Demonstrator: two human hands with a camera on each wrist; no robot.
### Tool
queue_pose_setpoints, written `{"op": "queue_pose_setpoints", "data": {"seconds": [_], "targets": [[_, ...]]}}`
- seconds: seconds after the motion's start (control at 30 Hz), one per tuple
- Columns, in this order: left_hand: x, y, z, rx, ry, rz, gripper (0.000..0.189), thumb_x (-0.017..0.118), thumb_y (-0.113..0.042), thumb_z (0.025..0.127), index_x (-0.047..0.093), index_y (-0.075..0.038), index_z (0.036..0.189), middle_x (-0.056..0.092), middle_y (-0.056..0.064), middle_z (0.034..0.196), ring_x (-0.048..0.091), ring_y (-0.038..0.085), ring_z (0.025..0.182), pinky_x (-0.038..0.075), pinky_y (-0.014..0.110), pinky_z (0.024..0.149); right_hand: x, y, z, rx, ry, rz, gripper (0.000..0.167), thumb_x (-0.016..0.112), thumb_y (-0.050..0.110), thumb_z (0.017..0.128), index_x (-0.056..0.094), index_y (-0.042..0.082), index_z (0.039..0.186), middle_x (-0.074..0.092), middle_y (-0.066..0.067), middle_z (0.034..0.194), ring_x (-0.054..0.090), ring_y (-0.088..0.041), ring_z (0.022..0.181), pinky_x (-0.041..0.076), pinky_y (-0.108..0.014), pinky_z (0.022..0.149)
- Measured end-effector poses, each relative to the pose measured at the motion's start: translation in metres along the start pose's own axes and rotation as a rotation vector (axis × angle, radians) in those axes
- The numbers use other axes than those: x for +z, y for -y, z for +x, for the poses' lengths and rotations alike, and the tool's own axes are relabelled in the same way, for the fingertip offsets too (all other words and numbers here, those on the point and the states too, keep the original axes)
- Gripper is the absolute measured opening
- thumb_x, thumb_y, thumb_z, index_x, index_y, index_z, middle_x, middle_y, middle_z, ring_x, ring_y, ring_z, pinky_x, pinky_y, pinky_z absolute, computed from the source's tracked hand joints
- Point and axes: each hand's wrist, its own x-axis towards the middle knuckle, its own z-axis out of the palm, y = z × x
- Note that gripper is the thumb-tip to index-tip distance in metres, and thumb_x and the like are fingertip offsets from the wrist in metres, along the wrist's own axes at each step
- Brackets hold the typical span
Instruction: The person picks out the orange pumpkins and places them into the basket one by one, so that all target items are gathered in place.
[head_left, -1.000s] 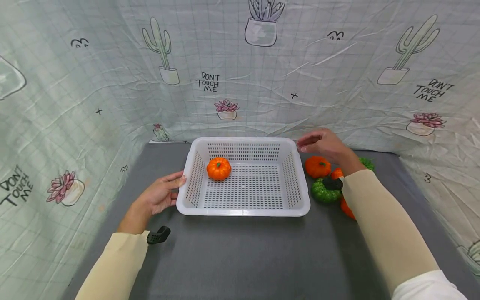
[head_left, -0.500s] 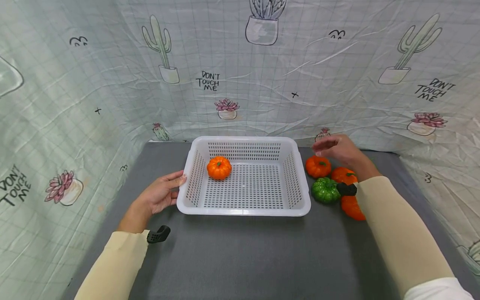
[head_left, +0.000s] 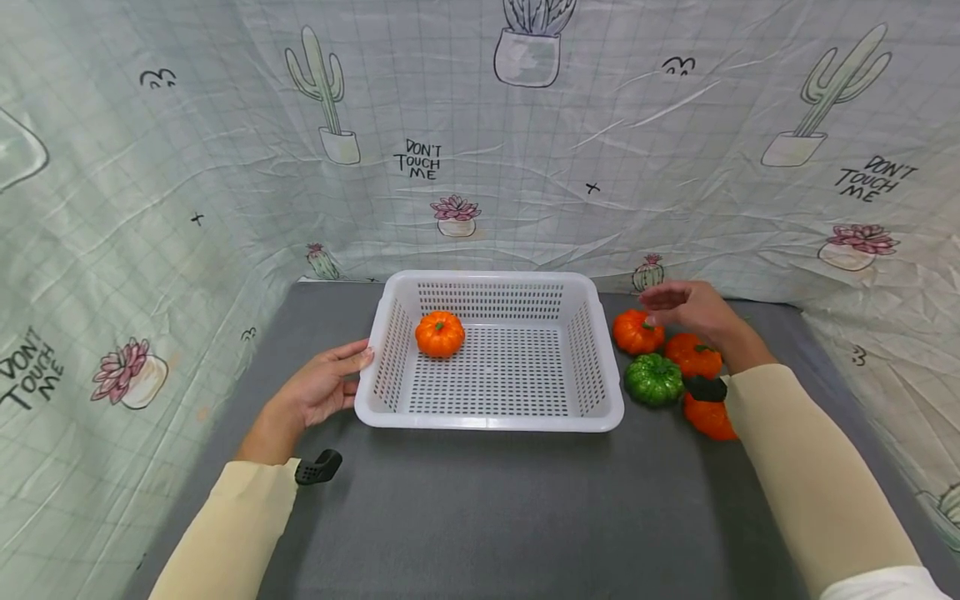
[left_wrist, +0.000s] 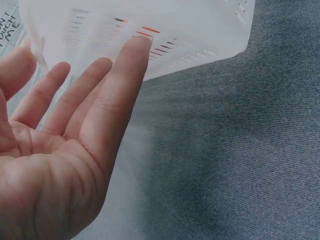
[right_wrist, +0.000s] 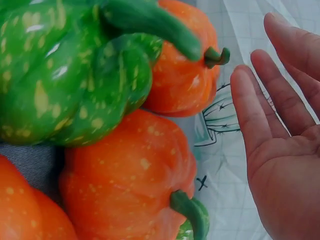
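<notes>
Right hand (head_left: pixel 693 310): released, nothing held. Its fingers are loosely extended above the far orange pumpkin (head_left: pixel 635 336) in the head view; the right wrist view shows a gap between fingertips and pumpkins. Left hand (head_left: pixel 322 390): grasping the white basket (head_left: pixel 487 423) at its 9 o'clock side, thumb on the rim, fingers against the outer wall.

Clock read from the head view, 12 toward the patterned cloth (head_left: pixel 525 229). Basket sits upright on the grey surface (head_left: pixel 480 517). Inside it, at about 10 o'clock, one small orange pumpkin (head_left: pixel 440 335), stem uppermost.

Loose pumpkins lie outside, at 3 o'clock from the basket. Taking the green pumpkin (head_left: pixel 654 381), yellow-flecked, as dial centre: far orange pumpkin at 11, just beside the basket; middle orange pumpkin (head_left: pixel 692 357) at 2; near orange pumpkin (head_left: pixel 707 417) at 4, partly covered by the right arm. Right hand at 1 o'clock from the same centre. A patch of green (right_wrist: pixel 187 231) shows behind an orange pumpkin in the right wrist view; too little visible to identify.

Cream sleeves (head_left: pixel 225 529) on both arms, a black band (head_left: pixel 318 468) at each wrist.
</notes>
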Motion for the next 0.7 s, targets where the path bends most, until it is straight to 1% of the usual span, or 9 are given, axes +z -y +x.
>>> {"op": "queue_pose_setpoints", "data": {"seconds": [0.07, 0.1, 0.13, 0.23, 0.4, 0.57, 0.7], "targets": [[0.000, 0.000, 0.000, 0.000, 0.000, 0.000, 0.076, 0.064, -0.036, 0.104, 0.025, -0.015, 0.167, 0.071, -0.007, 0.118, 0.074, 0.017, 0.105, 0.062, 0.041, 0.086, 0.000, -0.003, 0.000, 0.008, 0.011, 0.003, 0.060, 0.071, 0.013, 0.099, 0.047, 0.003, 0.153, 0.047, -0.025, 0.158, 0.055, -0.032, 0.139, 0.053, -0.034, 0.103], [0.000, 0.000, 0.000, 0.000, -0.001, -0.001, 0.077, 0.064, -0.036, 0.104, 0.025, -0.015, 0.167, 0.071, -0.007, 0.118, 0.074, 0.017, 0.105, 0.062, 0.041, 0.086, 0.000, -0.004, 0.000, 0.012, 0.016, 0.008, 0.062, 0.071, 0.012, 0.099, 0.045, 0.003, 0.155, 0.046, -0.025, 0.159, 0.049, -0.037, 0.143, 0.052, -0.035, 0.104], [0.000, 0.000, 0.001, 0.000, -0.002, -0.002, 0.077, 0.064, -0.036, 0.104, 0.025, -0.015, 0.167, 0.071, -0.007, 0.118, 0.074, 0.017, 0.105, 0.062, 0.041, 0.086, -0.001, -0.004, -0.001, 0.014, 0.021, 0.014, 0.064, 0.072, 0.012, 0.099, 0.044, 0.003, 0.156, 0.044, -0.025, 0.160, 0.046, -0.039, 0.146, 0.051, -0.038, 0.106], [0.000, 0.000, 0.001, 0.002, -0.001, -0.006, 0.076, 0.064, -0.035, 0.104, 0.025, -0.015, 0.167, 0.071, -0.007, 0.118, 0.074, 0.016, 0.104, 0.061, 0.040, 0.086, 0.000, -0.006, -0.001, 0.005, 0.034, 0.000, 0.070, 0.073, 0.012, 0.098, 0.039, 0.001, 0.158, 0.041, -0.026, 0.162, 0.040, -0.042, 0.149, 0.048, -0.047, 0.111], [-0.001, 0.000, 0.000, 0.003, 0.004, -0.011, 0.075, 0.062, -0.034, 0.105, 0.024, -0.015, 0.167, 0.071, -0.007, 0.117, 0.074, 0.015, 0.104, 0.061, 0.039, 0.085, 0.005, -0.009, 0.002, -0.009, 0.050, -0.054, 0.075, 0.075, 0.010, 0.096, 0.036, -0.001, 0.159, 0.037, -0.028, 0.164, 0.035, -0.046, 0.152, 0.039, -0.061, 0.117], [-0.001, 0.001, 0.000, 0.006, 0.010, -0.017, 0.075, 0.061, -0.034, 0.105, 0.023, -0.015, 0.167, 0.071, -0.007, 0.118, 0.074, 0.015, 0.105, 0.062, 0.039, 0.085, 0.009, -0.013, 0.005, 0.004, 0.049, -0.092, 0.078, 0.077, 0.011, 0.094, 0.035, -0.002, 0.159, 0.034, -0.028, 0.165, 0.032, -0.048, 0.152, 0.030, -0.064, 0.121], [0.000, 0.001, 0.001, 0.003, 0.009, -0.022, 0.075, 0.062, -0.034, 0.105, 0.023, -0.015, 0.167, 0.071, -0.007, 0.118, 0.074, 0.015, 0.104, 0.062, 0.040, 0.085, 0.011, -0.015, 0.007, 0.016, 0.054, -0.129, 0.080, 0.078, 0.012, 0.092, 0.036, -0.001, 0.158, 0.033, -0.028, 0.166, 0.030, -0.049, 0.153, 0.027, -0.065, 0.122]]}}
